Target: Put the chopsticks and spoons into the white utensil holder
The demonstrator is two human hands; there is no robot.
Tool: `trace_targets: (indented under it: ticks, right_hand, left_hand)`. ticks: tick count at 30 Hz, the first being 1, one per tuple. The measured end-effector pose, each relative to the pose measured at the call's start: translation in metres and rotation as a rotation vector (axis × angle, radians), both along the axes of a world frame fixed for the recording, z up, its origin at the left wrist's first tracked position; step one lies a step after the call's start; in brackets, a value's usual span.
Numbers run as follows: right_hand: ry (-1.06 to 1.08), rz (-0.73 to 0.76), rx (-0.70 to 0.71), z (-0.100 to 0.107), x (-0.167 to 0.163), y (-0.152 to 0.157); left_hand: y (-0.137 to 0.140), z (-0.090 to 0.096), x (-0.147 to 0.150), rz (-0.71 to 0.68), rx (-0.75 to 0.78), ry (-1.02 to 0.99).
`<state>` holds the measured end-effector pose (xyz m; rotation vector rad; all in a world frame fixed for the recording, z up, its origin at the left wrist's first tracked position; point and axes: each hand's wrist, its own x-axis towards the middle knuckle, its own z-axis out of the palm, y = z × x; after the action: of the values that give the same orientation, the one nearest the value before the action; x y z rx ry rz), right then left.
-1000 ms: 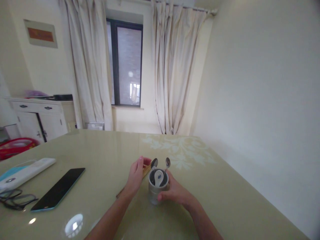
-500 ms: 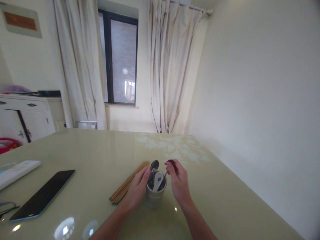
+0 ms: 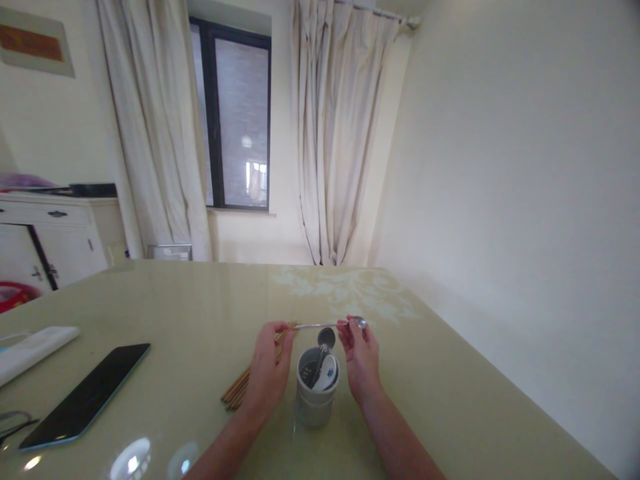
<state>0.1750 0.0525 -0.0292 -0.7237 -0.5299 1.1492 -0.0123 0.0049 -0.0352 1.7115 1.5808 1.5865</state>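
Observation:
A metal spoon (image 3: 320, 326) is held level above and behind a grey utensil cup (image 3: 316, 407). My left hand (image 3: 270, 363) pinches the end of its handle, and my right hand (image 3: 361, 357) grips it close to the bowl. Inside the cup lean a dark metal spoon (image 3: 327, 339), its bowl above the rim, and a white ceramic spoon (image 3: 327, 372) with a blue mark. A bundle of wooden chopsticks (image 3: 237, 392) lies on the table, partly hidden behind my left hand.
On the left of the glossy table (image 3: 190, 320) lie a dark phone (image 3: 87, 393), a white power strip (image 3: 37, 352) and a dark cable (image 3: 15, 423). A wall (image 3: 525, 200) runs along the right side, and curtains (image 3: 340, 133) and a window stand behind.
The metal spoon has come out of the cup and now lies level between both hands. My left hand has left the cup's rim and taken the handle end.

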Motion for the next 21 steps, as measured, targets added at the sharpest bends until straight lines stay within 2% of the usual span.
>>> trace_targets:
  ticks: [1,3,6,9,13,16,21]
  right_hand:
    - [-0.053,0.074,-0.002,-0.001,-0.007,-0.002]
    - [-0.148,0.215,-0.008,0.0,-0.017,-0.006]
    - [-0.229,0.346,-0.019,0.004,-0.023,-0.012]
    - [-0.245,0.365,-0.037,0.007,-0.018,-0.014]
    - [-0.317,0.248,-0.015,0.01,-0.005,-0.011]
    - [-0.396,0.197,0.063,0.012,0.004,-0.011]
    - [-0.551,0.212,0.238,0.019,0.008,-0.021]
  left_hand:
    - [0.002,-0.001,-0.004,0.033,0.055,0.168]
    - [0.004,-0.003,-0.009,0.01,0.09,0.475]
    - [0.006,-0.004,-0.011,-0.096,-0.029,0.743]
    - [0.009,0.002,-0.017,-0.104,-0.182,0.804]
    - [0.015,0.011,-0.044,0.107,-0.377,0.797]
    - [0.018,0.013,-0.066,0.204,-0.463,0.792]
    - [0.016,0.013,-0.077,0.221,-0.575,0.818]
